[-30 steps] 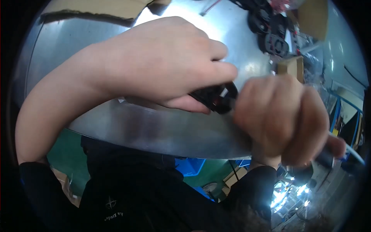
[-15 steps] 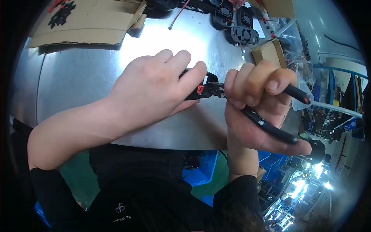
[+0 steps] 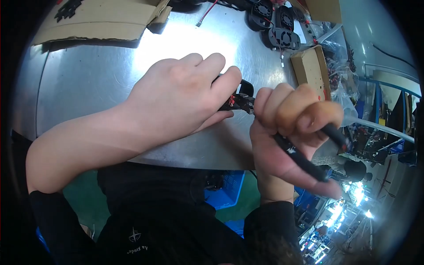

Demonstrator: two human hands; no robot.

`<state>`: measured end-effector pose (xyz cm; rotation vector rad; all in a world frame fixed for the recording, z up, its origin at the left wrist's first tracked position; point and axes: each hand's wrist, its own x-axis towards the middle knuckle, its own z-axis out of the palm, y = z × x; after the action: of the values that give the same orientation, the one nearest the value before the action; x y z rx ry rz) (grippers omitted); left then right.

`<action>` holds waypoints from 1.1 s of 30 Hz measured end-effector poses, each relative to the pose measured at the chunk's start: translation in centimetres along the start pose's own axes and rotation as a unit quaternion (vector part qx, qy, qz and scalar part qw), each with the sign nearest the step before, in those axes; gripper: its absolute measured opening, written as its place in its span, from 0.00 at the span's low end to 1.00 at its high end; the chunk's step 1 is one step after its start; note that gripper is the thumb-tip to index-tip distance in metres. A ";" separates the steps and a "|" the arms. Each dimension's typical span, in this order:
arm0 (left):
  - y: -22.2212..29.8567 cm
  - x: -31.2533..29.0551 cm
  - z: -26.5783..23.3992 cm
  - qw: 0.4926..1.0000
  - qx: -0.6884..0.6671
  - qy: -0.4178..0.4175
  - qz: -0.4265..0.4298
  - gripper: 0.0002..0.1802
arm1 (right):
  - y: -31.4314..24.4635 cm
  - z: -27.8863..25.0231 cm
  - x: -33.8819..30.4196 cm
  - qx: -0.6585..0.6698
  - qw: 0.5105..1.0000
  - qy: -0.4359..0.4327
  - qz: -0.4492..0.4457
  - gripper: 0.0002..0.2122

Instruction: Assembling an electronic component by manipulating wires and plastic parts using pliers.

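Note:
My left hand (image 3: 183,90) is closed round a black plastic part (image 3: 247,87), most of it hidden under the fingers. A small red piece (image 3: 231,100) shows at the part's edge beside my index finger. My right hand (image 3: 282,117) grips pliers with black handles (image 3: 304,162), its fingers wrapped over one handle and the other lying against the palm and thumb. The pliers' dark jaws (image 3: 244,103) point left and reach to the red piece. Whether they are clamped on it I cannot tell.
A cardboard sheet (image 3: 97,22) with black pieces lies on the metal table (image 3: 84,84) at the far left. Black fan housings (image 3: 282,39) with wires stand at the far right, near an open cardboard box (image 3: 309,66). A blue crate (image 3: 227,190) is below the table edge.
My right hand has turned the pliers so the handle ends swing downward, and the jaws sit closer over the red piece. My left hand keeps its hold. The whole view has shifted slightly.

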<state>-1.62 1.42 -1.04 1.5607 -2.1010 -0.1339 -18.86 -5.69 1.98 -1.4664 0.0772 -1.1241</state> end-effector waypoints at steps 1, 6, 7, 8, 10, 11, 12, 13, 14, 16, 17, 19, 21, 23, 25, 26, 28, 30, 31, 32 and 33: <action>-0.1 0.0 0.1 1.000 -0.001 0.000 -0.001 0.33 | 0.0 0.0 -0.2 0.000 1.000 0.000 0.001 0.40; -0.4 0.1 0.3 0.999 -0.040 0.006 -0.016 0.31 | -0.4 -0.1 -0.6 -0.083 0.992 -0.087 -0.025 0.40; -0.4 0.1 0.4 0.999 -0.039 0.009 -0.016 0.31 | -0.6 0.2 -0.7 -0.120 0.990 -0.068 -0.020 0.39; -0.6 0.1 0.4 0.999 -0.042 0.016 -0.013 0.31 | -0.3 0.1 -0.6 -0.118 0.990 -0.067 -0.021 0.39; -0.7 0.3 0.4 0.999 -0.044 0.022 -0.008 0.31 | 0.2 -0.2 -0.5 -0.042 0.998 -0.019 -0.031 0.39; -0.6 0.2 0.3 0.999 -0.038 0.017 -0.018 0.31 | 0.0 -0.3 -0.2 -0.025 0.999 -0.017 -0.028 0.39; -0.6 0.2 0.2 0.999 -0.031 0.012 -0.027 0.31 | -0.3 -0.6 0.3 -0.008 0.999 -0.016 -0.026 0.39; -0.7 0.2 0.1 0.999 -0.030 0.009 -0.024 0.31 | -0.2 -1.3 0.6 0.008 0.999 -0.015 -0.043 0.39; -0.7 0.2 0.2 0.999 -0.036 0.016 -0.021 0.31 | -0.3 -1.7 0.7 0.004 0.999 -0.010 -0.044 0.39; -0.5 0.4 0.5 0.999 -0.046 0.021 -0.012 0.31 | -0.7 -2.1 0.8 0.025 0.999 -0.002 -0.041 0.39; -0.5 0.4 0.4 0.999 -0.041 0.021 -0.014 0.31 | -0.7 -2.1 1.0 0.026 0.999 -0.015 -0.034 0.39; -0.3 0.4 0.4 0.999 -0.036 0.018 -0.013 0.31 | -0.5 -2.1 0.8 0.030 0.999 -0.016 -0.028 0.40; -0.2 0.4 0.3 1.000 -0.002 0.031 0.002 0.29 | 0.0 -2.1 0.7 0.039 0.998 -0.033 -0.021 0.42; -0.2 0.4 0.3 0.999 -0.001 0.034 0.002 0.29 | 0.0 -1.5 0.5 0.034 0.999 -0.023 -0.019 0.42; -0.1 0.4 0.3 0.999 0.000 0.038 -0.001 0.28 | 0.1 -1.2 0.4 0.029 0.999 -0.016 -0.016 0.43; 0.0 0.5 0.3 0.999 -0.003 0.040 0.001 0.28 | 0.1 -1.2 0.3 0.016 0.999 -0.007 -0.026 0.43; 0.2 0.5 0.2 0.999 -0.006 0.044 0.002 0.28 | 0.3 -1.0 0.2 0.003 0.999 0.001 -0.036 0.44; 0.3 0.3 -0.1 0.999 -0.028 -0.013 -0.042 0.34 | 0.4 -0.6 0.0 -0.012 0.998 0.015 -0.052 0.45; 0.3 0.3 -0.2 0.999 -0.027 -0.013 -0.043 0.34 | 0.4 -0.6 -0.1 -0.010 0.998 0.014 -0.052 0.45; 0.2 0.3 -0.1 0.998 -0.043 -0.014 -0.050 0.33 | 0.4 -0.6 -0.2 -0.026 0.998 0.006 -0.057 0.46; 0.1 0.4 0.0 0.997 -0.059 -0.014 -0.056 0.33 | 0.4 -0.7 -0.3 -0.041 0.997 -0.002 -0.063 0.46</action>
<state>-1.80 1.11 -0.87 1.6136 -1.9892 -0.3143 -19.23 -6.12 1.34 -1.5649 0.0287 -1.2324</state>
